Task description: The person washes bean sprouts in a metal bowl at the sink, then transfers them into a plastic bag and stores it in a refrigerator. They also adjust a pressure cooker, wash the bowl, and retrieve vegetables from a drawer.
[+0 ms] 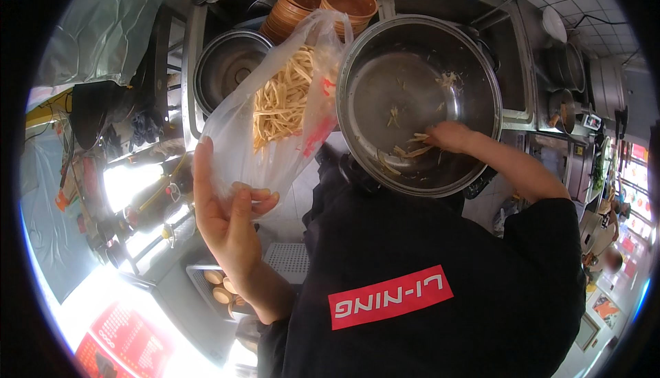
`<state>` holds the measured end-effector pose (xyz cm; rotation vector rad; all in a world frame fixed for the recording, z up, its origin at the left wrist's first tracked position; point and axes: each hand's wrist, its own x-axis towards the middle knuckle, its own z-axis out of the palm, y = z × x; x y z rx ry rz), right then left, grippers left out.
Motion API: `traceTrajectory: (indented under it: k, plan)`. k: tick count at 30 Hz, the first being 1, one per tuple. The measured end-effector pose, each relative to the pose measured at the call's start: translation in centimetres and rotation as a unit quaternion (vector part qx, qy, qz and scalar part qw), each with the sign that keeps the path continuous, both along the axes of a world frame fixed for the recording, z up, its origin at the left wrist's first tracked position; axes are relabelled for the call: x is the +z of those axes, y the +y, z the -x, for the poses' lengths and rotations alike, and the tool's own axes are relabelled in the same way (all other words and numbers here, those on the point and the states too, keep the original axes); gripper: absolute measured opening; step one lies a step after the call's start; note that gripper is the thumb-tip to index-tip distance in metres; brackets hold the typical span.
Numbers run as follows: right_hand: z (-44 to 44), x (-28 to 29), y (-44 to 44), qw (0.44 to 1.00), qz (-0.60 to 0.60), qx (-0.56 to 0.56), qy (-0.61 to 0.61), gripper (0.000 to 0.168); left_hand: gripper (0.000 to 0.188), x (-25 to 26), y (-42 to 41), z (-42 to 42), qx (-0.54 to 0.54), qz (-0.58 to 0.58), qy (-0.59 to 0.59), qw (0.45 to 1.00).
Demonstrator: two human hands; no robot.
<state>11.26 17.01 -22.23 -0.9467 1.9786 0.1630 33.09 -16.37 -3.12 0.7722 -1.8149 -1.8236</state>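
My left hand (232, 218) grips the edge of a clear plastic bag (216, 171) with red print, holding it up and spread. Pale yellow strips (283, 102), possibly cut tofu skin or noodles, fill the middle of the bag. Deep inside a large stainless steel pot (371, 84) is my right hand (448, 136), its fingers closed around a few of the same strips (415, 148) near the bottom. Small scraps (394, 116) cling to the pot's floor and wall. The bag's far end lies against the pot's left rim.
Behind the bag stand stacked brown bowls (289, 14) and another stack of brown bowls (350, 1). A metal basin (229, 63) is on the left in the sink area. Lower left, a crate (198, 275) holds round, light-brown items. More pots (564, 68) stand at far right.
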Motion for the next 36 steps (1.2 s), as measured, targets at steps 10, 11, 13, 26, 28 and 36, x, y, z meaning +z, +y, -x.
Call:
traceTrajectory:
  k: [10,11,13,26,28,36]
  plan:
    - [-4.3,-1.8,-3.9,0.993,-0.022,0.052,-0.101,0.054,0.06,0.1,0.1,0.0,0.009,-0.015,0.001,1.0]
    - [-4.9,-0.8,-5.4,0.993,-0.027,-0.042,-0.108,0.055,0.06,0.1,0.1,-0.1,0.01,-0.015,0.003,1.0]
    - [-6.0,-0.5,-7.9,0.976,-0.031,-0.2,-0.085,0.057,0.059,0.0,0.2,-0.1,0.008,-0.012,0.003,1.0]
    - [-6.6,-2.2,-11.0,0.88,0.1,-0.344,-0.312,0.043,0.058,0.4,0.4,0.4,-0.011,0.0,-0.005,1.0]
    - [-6.1,0.3,-11.3,0.878,0.128,-0.323,-0.328,0.041,0.058,0.4,0.2,0.3,-0.012,-0.01,-0.004,1.0]
    - [-6.1,1.1,-11.2,0.799,0.265,-0.401,-0.361,0.032,0.066,0.6,0.7,0.8,0.008,-0.058,-0.008,0.998]
